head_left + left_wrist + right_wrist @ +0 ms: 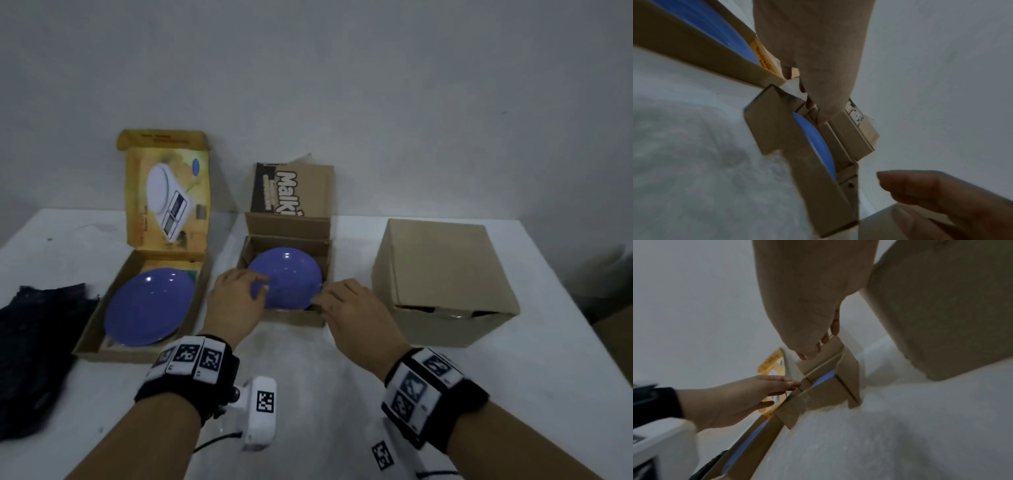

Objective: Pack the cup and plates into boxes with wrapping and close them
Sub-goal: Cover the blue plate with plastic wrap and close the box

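On the white surface stand three boxes. The middle box is open, its lid flap standing up at 12 o'clock, and a blue plate sits tilted in it, the near rim riding above the front wall.

The left hand is at the box's 9 o'clock corner. Its fingers are loosely spread and relaxed, tips lying on or just over the plate's left rim; the pictures do not settle whether they press it. They do not curl round anything. In the left wrist view the same hand reaches down to the box's far corner, with the plate below the fingertips.

The right hand is at the box's 3 o'clock corner, fingers stretched flat and together, pointing toward the plate's right rim at the box edge. Whether they touch the plate or only the cardboard cannot be told. In the right wrist view the hand hangs over the box, a strip of plate showing beneath.

At 9 o'clock of the middle box lies a yellow box, lid up, holding a second plate. Beyond it at 9 o'clock lies a dark cloth. At 3 o'clock stands a closed box.
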Action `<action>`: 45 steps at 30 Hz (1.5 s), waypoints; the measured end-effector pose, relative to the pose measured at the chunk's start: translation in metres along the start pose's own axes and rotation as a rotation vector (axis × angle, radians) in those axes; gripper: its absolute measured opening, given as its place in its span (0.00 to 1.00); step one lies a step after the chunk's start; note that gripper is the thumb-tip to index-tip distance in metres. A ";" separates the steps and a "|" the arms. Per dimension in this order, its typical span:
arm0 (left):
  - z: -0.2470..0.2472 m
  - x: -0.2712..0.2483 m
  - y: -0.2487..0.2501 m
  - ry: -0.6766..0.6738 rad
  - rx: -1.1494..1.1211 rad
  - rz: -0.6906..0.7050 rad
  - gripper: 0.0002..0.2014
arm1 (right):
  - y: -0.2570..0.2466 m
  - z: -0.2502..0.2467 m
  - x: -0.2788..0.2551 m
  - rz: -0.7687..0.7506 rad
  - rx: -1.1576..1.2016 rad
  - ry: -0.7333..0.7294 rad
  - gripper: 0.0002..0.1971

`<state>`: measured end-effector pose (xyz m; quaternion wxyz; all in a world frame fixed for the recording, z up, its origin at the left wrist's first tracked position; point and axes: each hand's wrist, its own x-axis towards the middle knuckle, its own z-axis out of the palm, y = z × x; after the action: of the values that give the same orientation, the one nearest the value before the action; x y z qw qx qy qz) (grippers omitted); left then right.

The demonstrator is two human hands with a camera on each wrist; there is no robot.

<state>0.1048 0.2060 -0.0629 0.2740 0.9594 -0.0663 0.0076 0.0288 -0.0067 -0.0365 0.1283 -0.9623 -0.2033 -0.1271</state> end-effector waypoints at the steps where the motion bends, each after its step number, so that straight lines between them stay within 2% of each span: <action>1: -0.002 -0.001 -0.012 -0.034 -0.012 0.045 0.08 | -0.006 0.013 0.004 0.047 -0.001 -0.039 0.19; 2: -0.003 -0.003 -0.023 -0.067 -0.033 0.093 0.07 | -0.011 0.024 0.007 0.087 0.005 -0.080 0.20; 5: -0.006 -0.011 -0.044 -0.139 -0.063 0.192 0.15 | -0.021 0.042 0.010 0.201 0.023 -0.148 0.19; 8: -0.008 -0.021 -0.054 -0.171 -0.087 0.239 0.12 | -0.032 0.042 0.004 0.277 0.030 -0.084 0.19; 10: -0.011 -0.023 -0.057 -0.192 -0.087 0.261 0.12 | -0.046 0.036 -0.001 0.283 0.013 -0.009 0.14; 12: -0.014 -0.023 -0.059 -0.189 -0.126 0.296 0.12 | -0.066 0.028 -0.006 0.297 0.036 -0.029 0.15; 13: -0.015 -0.023 -0.060 -0.174 -0.159 0.312 0.12 | -0.075 0.025 -0.009 0.311 0.070 -0.128 0.20; 16: -0.018 -0.020 -0.056 -0.152 -0.277 0.248 0.10 | -0.092 0.029 -0.019 0.341 0.100 -0.568 0.31; 18: -0.017 -0.017 -0.053 -0.161 -0.285 0.191 0.13 | -0.093 0.035 -0.023 0.375 0.106 -0.630 0.28; 20: -0.015 -0.013 -0.053 -0.169 -0.278 0.142 0.15 | -0.089 0.037 -0.023 0.429 0.151 -0.567 0.18; 22: -0.012 -0.009 -0.055 -0.192 -0.273 0.079 0.18 | -0.087 0.033 -0.022 0.425 0.188 -0.551 0.09; 24: -0.010 -0.008 -0.057 -0.185 -0.269 0.067 0.19 | -0.085 0.025 -0.020 0.400 0.257 -0.508 0.03; 26: -0.007 -0.011 -0.057 -0.139 -0.268 0.081 0.19 | -0.081 0.014 -0.017 0.405 0.320 -0.370 0.05; 29: -0.002 -0.017 -0.057 -0.092 -0.291 0.106 0.17 | -0.066 0.003 -0.005 0.475 0.329 -0.041 0.09; 31: 0.000 -0.018 -0.058 -0.107 -0.308 0.102 0.18 | -0.054 0.000 0.007 0.573 0.295 0.152 0.10; 34: 0.001 -0.013 -0.058 -0.141 -0.321 0.095 0.19 | -0.048 -0.001 0.024 0.697 0.228 0.345 0.11; 35: 0.001 -0.011 -0.058 -0.151 -0.325 0.096 0.19 | -0.049 0.001 0.027 0.696 0.223 0.342 0.10; 36: 0.001 -0.009 -0.058 -0.161 -0.328 0.098 0.20 | -0.051 0.005 0.029 0.698 0.219 0.264 0.15; 38: 0.002 -0.005 -0.057 -0.179 -0.337 0.092 0.20 | -0.056 0.019 0.026 0.679 0.186 -0.022 0.35; 40: 0.005 -0.003 -0.056 -0.187 -0.343 0.082 0.21 | -0.063 0.035 0.022 0.625 0.098 -0.246 0.46; 42: 0.008 -0.003 -0.057 -0.199 -0.346 0.075 0.22 | -0.065 0.046 0.019 0.558 0.005 -0.305 0.41; 45: 0.010 -0.004 -0.059 -0.216 -0.353 0.081 0.22 | -0.061 0.048 0.021 0.444 -0.011 -0.065 0.18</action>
<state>0.1082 0.2512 -0.1028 0.4288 0.8883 -0.1338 -0.0959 0.0305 0.0695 -0.0637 0.1413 -0.9877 0.0099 -0.0656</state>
